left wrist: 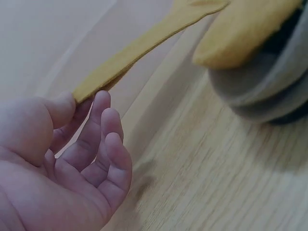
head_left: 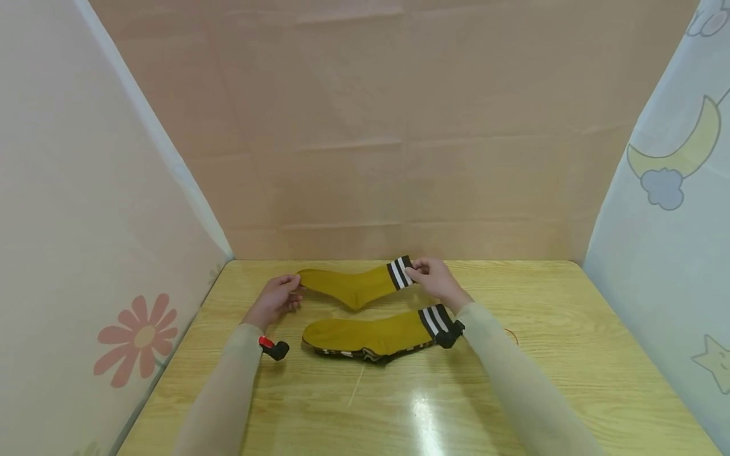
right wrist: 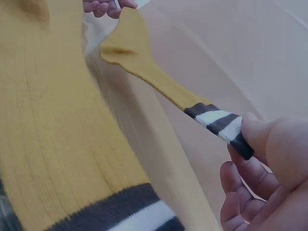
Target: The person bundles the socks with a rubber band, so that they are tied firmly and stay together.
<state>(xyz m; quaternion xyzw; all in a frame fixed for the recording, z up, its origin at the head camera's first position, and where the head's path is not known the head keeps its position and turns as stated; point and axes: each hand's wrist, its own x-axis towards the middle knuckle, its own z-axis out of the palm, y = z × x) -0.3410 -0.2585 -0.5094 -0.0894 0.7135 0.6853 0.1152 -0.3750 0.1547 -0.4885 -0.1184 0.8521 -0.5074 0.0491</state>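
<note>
A mustard-yellow sock [head_left: 353, 285] with a black-and-white striped cuff is stretched between both hands near the back of the table. My left hand [head_left: 277, 297] pinches its toe between thumb and index finger, the other fingers loosely curled. At the other end, my right hand [head_left: 436, 278] pinches the striped cuff [right wrist: 221, 127]. Closer to me lies a second yellow sock [head_left: 371, 334] with the same cuff, on top of darker patterned socks [head_left: 373, 356]. In the left wrist view, grey and black layers [left wrist: 260, 96] show beneath its toe.
The wood-grain table [head_left: 353, 411] runs back to a tan paper backdrop [head_left: 365, 158]. Pale printed sheets stand at both sides, with a flower [head_left: 144, 335] on the left one. A thin red loop [head_left: 513, 334] lies beside the right forearm. Each wrist wears a small black camera.
</note>
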